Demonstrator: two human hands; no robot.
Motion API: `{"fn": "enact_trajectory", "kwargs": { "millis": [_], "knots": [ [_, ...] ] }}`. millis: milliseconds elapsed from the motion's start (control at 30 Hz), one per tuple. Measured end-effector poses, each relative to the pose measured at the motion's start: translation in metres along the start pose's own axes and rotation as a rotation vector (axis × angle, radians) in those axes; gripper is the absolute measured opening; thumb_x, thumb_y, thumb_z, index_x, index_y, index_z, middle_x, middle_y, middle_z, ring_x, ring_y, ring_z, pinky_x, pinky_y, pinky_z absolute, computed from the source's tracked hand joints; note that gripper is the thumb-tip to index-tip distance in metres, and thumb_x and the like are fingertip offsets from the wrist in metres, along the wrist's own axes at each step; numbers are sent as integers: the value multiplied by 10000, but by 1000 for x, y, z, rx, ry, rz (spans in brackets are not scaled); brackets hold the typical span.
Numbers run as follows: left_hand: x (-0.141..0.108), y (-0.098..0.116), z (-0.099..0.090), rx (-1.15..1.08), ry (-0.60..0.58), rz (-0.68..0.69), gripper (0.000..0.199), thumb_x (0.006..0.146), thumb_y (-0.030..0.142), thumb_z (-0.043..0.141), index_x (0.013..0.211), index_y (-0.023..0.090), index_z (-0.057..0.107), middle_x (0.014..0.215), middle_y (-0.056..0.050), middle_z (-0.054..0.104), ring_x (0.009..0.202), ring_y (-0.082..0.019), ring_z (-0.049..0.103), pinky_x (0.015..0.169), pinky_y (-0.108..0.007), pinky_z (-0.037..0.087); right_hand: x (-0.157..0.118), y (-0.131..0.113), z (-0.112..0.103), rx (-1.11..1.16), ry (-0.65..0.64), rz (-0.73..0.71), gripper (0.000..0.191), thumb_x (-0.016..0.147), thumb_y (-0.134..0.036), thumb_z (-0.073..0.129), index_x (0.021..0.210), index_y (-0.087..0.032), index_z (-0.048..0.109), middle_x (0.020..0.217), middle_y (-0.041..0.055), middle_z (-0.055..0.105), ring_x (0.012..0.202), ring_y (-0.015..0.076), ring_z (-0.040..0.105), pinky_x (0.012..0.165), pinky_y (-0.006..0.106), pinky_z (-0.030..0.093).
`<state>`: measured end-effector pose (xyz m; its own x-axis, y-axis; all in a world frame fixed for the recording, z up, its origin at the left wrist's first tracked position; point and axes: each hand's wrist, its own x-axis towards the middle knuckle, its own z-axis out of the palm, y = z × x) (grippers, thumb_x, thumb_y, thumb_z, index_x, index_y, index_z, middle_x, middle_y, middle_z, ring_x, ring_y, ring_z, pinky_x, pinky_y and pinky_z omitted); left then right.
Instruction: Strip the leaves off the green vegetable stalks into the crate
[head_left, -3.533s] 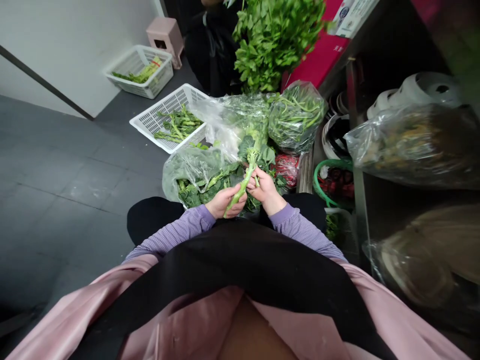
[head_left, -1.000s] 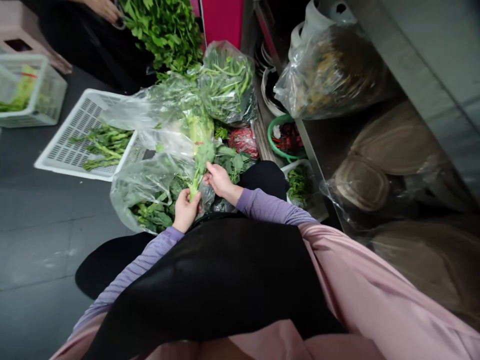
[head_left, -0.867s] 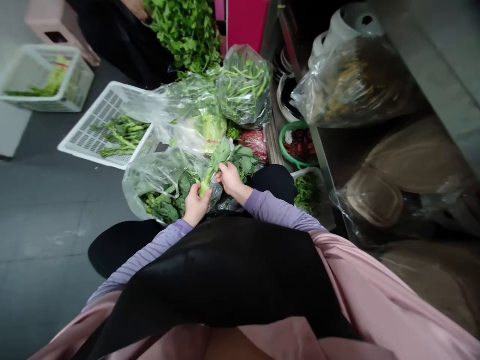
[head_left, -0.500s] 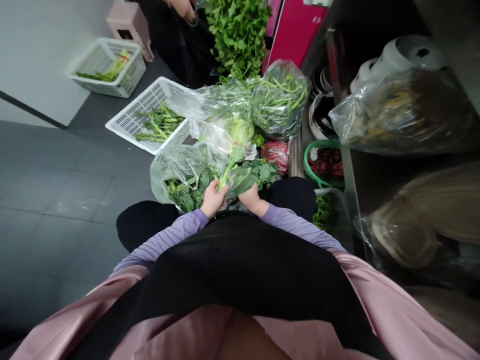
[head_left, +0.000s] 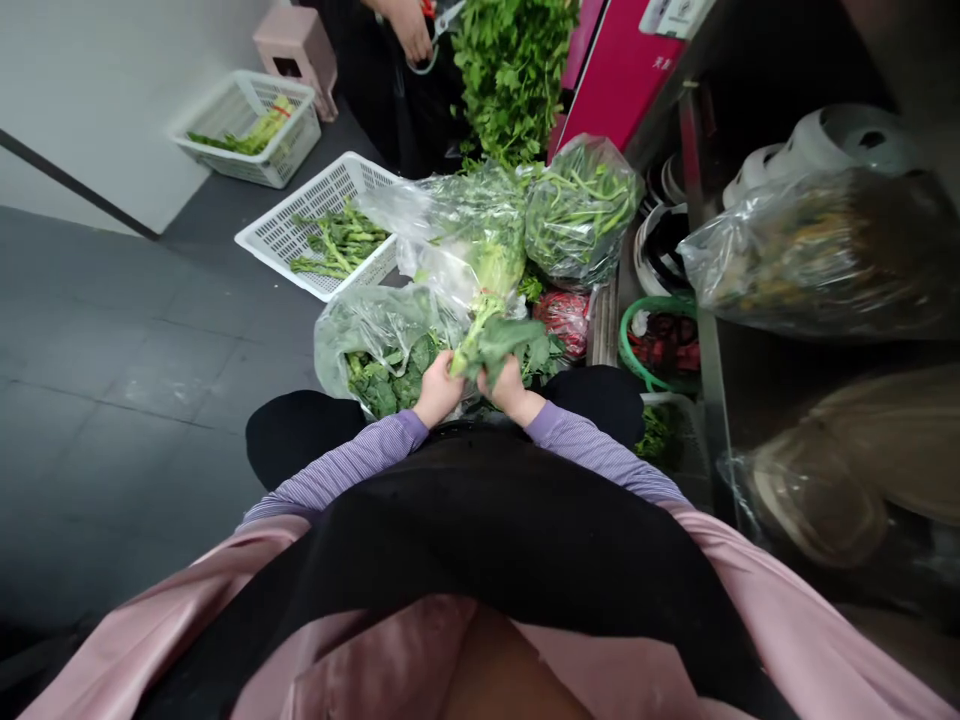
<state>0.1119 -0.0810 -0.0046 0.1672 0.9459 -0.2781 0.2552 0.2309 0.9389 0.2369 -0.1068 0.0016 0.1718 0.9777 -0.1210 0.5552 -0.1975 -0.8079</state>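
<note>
At the centre-left of the frame, a white perforated basket (head_left: 277, 232) holds a small heap of trimmed green stems (head_left: 345, 240). A second white basket (head_left: 292, 162), upper left, contains pale stalks (head_left: 262, 132) with a red band. Just below the centre, an open clear bag (head_left: 349, 318) is full of dark leafy greens (head_left: 386, 388); above and to the right, another plastic bag (head_left: 581, 215) bulges with long thin greens. A smaller bag of red items (head_left: 564, 322) lies below that one, and a green-rimmed basket (head_left: 626, 345) at centre right holds dark red things, too dim to identify.

The green stalk (head_left: 474, 330) is between the two hands, its lower end grasped by the left hand (head_left: 438, 390). The right hand (head_left: 507, 388) grips a broad leaf (head_left: 510, 338) beside the stalk, its fingers partly covered. The stalk is pale green and thick, tilted up and right; the leaf is wide and darker, grey-green.
</note>
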Motion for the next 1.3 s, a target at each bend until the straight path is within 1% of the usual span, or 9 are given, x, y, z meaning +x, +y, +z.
{"fn": "enact_trajectory", "kwargs": {
  "millis": [133, 333, 600, 700, 800, 867, 1000, 1200, 1300],
  "knots": [
    [5, 5, -7, -392, -109, -173, 293, 720, 364, 688, 735, 150, 488, 584, 25, 499, 461, -68, 446, 444, -195, 371, 0, 16, -7, -3, -6, 13, 303, 836, -327, 483, 1075, -182, 598, 961, 92, 674, 935, 200, 632, 872, 341, 494],
    [0, 12, -18, -765, -460, -318, 348, 781, 475, 613, 867, 151, 522, 671, -7, 519, 471, -92, 487, 361, -195, 362, 51, 44, -38, -327, -135, 509, 547, 652, -455, 731, 1015, -65, 607, 970, 207, 660, 998, 296, 625, 852, 371, 476],
    [-7, 14, -20, -952, -689, -514, 372, 901, 499, 398, 887, 151, 529, 606, 28, 377, 362, -49, 310, 287, -163, 248, 38, -13, -17, 832, 94, 82, 287, 813, -453, 565, 732, -215, 428, 504, -81, 440, 387, 53, 364, 383, 170, 299],
    [-10, 15, -21, -976, -710, -516, 401, 909, 516, 358, 842, 151, 510, 572, 41, 339, 329, -37, 253, 268, -154, 204, 26, -17, 1, 1054, 31, 236, 298, 822, -385, 561, 675, -210, 370, 505, -77, 415, 377, 40, 311, 376, 168, 284],
    [-11, 21, -22, -941, -740, -479, 408, 897, 544, 365, 824, 162, 491, 546, 51, 333, 302, -32, 218, 256, -158, 173, 14, -3, 15, 860, -245, 466, 265, 830, -361, 541, 666, -199, 412, 473, -66, 415, 354, 46, 293, 369, 176, 267],
    [-11, 26, -22, -880, -724, -403, 388, 872, 552, 420, 851, 171, 488, 553, 52, 365, 306, -40, 262, 263, -164, 206, 10, 10, 14, 534, -314, 524, 203, 806, -350, 582, 737, -186, 484, 492, -47, 471, 369, 65, 353, 384, 187, 285],
    [-12, 22, -15, -614, -480, -138, 348, 786, 503, 597, 851, 189, 462, 604, 40, 475, 375, -71, 419, 324, -188, 315, 18, 19, -16, 238, -107, 452, 293, 764, -364, 649, 932, -159, 523, 608, -18, 550, 449, 81, 433, 456, 206, 332],
    [-13, 6, -6, -188, -110, 72, 307, 703, 362, 715, 863, 181, 525, 615, 37, 510, 523, -84, 485, 480, -191, 381, 27, -19, -36, 812, -8, 83, 335, 766, -518, 594, 813, -224, 440, 543, -98, 442, 372, 37, 289, 386, 179, 219],
    [-14, 8, -8, -384, -255, -29, 332, 735, 443, 668, 861, 184, 503, 601, 39, 488, 438, -72, 438, 400, -187, 333, 24, -29, -28, 983, -5, 62, 337, 762, -447, 630, 757, -230, 372, 509, -111, 419, 352, 27, 246, 369, 166, 175]
  ]
}}
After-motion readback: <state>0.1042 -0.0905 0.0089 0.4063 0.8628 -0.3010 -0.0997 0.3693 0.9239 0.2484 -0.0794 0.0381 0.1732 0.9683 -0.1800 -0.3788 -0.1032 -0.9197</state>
